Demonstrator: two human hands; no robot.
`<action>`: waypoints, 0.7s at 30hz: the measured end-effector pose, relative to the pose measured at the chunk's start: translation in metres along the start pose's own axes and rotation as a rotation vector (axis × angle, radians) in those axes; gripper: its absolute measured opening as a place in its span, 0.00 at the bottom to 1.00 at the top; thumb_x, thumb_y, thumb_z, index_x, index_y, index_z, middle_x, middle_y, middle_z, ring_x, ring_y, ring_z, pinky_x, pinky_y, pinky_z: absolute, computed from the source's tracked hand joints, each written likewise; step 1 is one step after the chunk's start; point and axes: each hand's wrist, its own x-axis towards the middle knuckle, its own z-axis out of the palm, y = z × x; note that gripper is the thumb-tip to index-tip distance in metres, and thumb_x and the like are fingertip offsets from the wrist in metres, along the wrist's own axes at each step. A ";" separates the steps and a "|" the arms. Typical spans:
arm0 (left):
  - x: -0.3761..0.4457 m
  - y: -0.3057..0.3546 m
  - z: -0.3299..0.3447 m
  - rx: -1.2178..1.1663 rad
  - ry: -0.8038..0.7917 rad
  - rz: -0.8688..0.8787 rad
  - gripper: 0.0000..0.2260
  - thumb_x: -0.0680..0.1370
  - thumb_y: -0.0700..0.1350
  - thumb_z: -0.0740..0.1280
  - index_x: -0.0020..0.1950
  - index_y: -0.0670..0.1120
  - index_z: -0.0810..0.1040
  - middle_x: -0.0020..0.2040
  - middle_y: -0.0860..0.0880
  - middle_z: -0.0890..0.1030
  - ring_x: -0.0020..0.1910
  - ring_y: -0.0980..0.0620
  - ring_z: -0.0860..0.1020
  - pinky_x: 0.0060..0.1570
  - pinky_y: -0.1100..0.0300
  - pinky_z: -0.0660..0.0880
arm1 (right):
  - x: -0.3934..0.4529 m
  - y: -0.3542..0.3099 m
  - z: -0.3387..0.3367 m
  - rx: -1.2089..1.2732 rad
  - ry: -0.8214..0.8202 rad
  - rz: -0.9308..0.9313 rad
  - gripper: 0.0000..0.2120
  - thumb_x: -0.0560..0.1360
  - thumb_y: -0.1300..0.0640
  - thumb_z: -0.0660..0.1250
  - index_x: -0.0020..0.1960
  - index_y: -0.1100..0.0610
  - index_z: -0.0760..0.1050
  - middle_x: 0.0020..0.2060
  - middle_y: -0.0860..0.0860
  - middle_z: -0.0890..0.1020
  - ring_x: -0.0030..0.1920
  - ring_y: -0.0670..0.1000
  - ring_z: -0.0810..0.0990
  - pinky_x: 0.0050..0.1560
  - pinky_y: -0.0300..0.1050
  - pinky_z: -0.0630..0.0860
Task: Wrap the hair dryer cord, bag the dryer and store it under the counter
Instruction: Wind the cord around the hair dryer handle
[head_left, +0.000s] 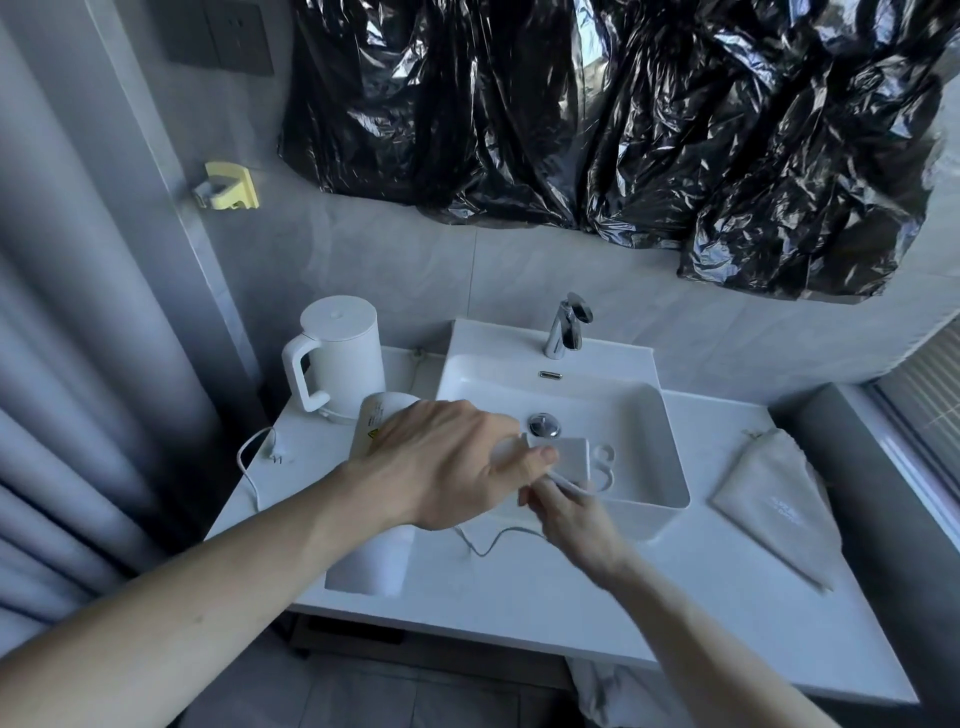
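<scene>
My left hand (447, 462) grips a white hair dryer (376, 423) over the left rim of the sink (644, 519). The dryer's round end with a warning label sticks out to the left, and a flat white part (569, 457) pokes out past my fingers to the right. Just below it, my right hand (571, 519) pinches the white cord (488, 543). Cord loops (605, 465) lie around the flat part, and a slack length hangs to the counter. A grey cloth bag (774, 506) lies flat on the counter to the right.
A white kettle (337, 353) stands at the back left beside the sink. A white plug (275, 457) with its lead lies on the counter's left edge. The chrome faucet (566, 325) is at the back. Black plastic sheeting (597, 114) covers the wall above. There is open space under the counter (675, 613).
</scene>
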 end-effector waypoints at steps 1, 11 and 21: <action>0.001 -0.002 0.000 0.010 0.024 -0.023 0.29 0.80 0.73 0.49 0.41 0.49 0.71 0.31 0.50 0.74 0.35 0.45 0.73 0.36 0.50 0.68 | -0.001 0.003 0.007 -0.020 -0.004 0.008 0.21 0.84 0.45 0.66 0.35 0.52 0.77 0.23 0.40 0.71 0.27 0.40 0.66 0.32 0.32 0.63; 0.021 -0.032 0.010 0.124 -0.018 -0.112 0.31 0.81 0.73 0.43 0.79 0.61 0.64 0.53 0.48 0.86 0.58 0.39 0.82 0.55 0.46 0.78 | -0.057 -0.050 0.004 -0.571 -0.232 -0.133 0.15 0.87 0.49 0.59 0.46 0.51 0.80 0.27 0.49 0.68 0.28 0.46 0.65 0.32 0.41 0.63; 0.014 -0.022 0.025 0.189 -0.189 0.016 0.25 0.84 0.69 0.46 0.66 0.57 0.74 0.54 0.46 0.86 0.54 0.36 0.81 0.44 0.48 0.71 | -0.072 -0.111 -0.051 -0.673 -0.095 -0.289 0.10 0.80 0.56 0.68 0.41 0.49 0.82 0.29 0.56 0.75 0.27 0.49 0.64 0.30 0.42 0.64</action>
